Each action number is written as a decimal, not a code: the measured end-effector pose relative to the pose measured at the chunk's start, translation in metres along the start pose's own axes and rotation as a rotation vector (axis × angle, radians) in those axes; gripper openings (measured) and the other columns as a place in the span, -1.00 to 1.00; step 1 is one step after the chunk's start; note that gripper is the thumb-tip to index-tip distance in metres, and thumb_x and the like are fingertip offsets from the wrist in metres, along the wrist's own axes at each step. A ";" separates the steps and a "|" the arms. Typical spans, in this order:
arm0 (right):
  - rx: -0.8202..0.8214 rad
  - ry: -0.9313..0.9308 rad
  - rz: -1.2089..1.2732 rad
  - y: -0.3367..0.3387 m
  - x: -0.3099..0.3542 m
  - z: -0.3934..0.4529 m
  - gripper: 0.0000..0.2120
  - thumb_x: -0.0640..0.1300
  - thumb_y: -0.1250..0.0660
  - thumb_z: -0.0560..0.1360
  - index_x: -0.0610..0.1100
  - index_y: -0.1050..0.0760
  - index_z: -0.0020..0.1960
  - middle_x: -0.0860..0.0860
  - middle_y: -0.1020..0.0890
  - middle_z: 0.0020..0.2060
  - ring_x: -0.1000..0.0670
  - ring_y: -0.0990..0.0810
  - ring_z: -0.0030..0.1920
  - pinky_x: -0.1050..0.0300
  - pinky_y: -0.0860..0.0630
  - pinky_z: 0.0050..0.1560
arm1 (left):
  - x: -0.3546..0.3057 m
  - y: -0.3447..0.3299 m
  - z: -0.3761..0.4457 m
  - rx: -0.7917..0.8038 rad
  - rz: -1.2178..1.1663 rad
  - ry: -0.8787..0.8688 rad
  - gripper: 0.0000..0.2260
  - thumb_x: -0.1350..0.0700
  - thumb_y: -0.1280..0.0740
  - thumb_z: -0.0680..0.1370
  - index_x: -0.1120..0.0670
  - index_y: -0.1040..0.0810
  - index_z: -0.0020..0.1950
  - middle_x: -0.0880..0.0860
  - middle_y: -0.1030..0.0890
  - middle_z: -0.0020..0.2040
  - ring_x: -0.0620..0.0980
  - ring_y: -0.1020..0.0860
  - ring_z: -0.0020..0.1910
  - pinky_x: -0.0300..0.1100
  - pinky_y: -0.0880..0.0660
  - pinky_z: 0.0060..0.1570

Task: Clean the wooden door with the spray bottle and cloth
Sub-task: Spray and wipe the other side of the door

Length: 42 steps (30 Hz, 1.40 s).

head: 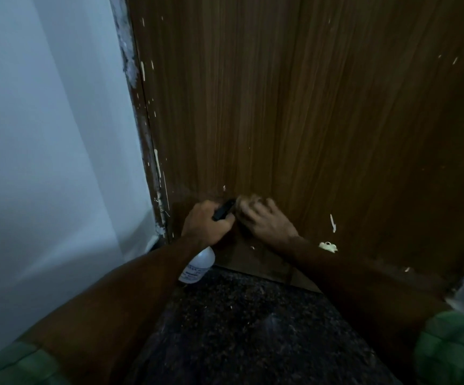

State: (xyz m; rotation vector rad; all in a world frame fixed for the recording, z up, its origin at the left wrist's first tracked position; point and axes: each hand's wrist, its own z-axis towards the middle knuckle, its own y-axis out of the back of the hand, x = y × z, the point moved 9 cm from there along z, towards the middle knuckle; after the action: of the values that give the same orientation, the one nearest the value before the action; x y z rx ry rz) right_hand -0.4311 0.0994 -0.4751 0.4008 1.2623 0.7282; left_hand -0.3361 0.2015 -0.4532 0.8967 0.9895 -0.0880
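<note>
Left hand: the left hand (206, 222) is curled round the neck of the spray bottle (197, 266), fingers wrapped at the black trigger head (223, 209), which points toward the door.
Spray bottle: clear plastic with a printed label, hanging below the left fist and tilted, its base toward the person and above the floor.
Right hand: the right hand (267, 219) lies just right of the left fist, fingers spread and laid against the door; it is blurred, so the exact set of the fingers is hard to read.
Cloth: the cloth (250, 202) shows as a pale brownish bunch under and beyond the right fingertips, pressed to the wood; whether the thumb pinches it I cannot tell.
Door: the wooden door (294, 107) stands straight ahead of both hands, dark brown with vertical grain, flecked with pale paint spots; a larger pale chip (328, 246) sits right of the right wrist.
Frame and wall: the door frame (149, 151), smeared with white, runs up left of the left hand, beside the white wall (44, 134).
Floor: the dark speckled floor (253, 329) lies beneath the forearms.
Sleeves: the green sleeves (453, 348) show at the lower corners.
</note>
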 end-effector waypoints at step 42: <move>0.124 0.287 -0.109 -0.036 0.101 0.090 -0.54 -0.09 -0.11 0.67 -0.05 -0.32 0.57 -0.19 -0.22 0.56 -0.25 -0.32 0.47 -0.17 -0.33 0.39 | 0.088 0.071 0.009 -0.185 0.034 0.197 -0.66 -0.11 -0.42 0.51 0.10 -0.58 -0.33 0.06 -0.63 -0.40 0.10 -0.64 -0.35 -0.02 -0.62 -0.22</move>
State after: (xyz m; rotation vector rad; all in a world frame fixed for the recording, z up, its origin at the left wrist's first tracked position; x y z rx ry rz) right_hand -0.3225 0.1534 -0.5450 0.3325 1.5927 0.6313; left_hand -0.2480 0.2693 -0.4738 0.7613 1.1449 0.1218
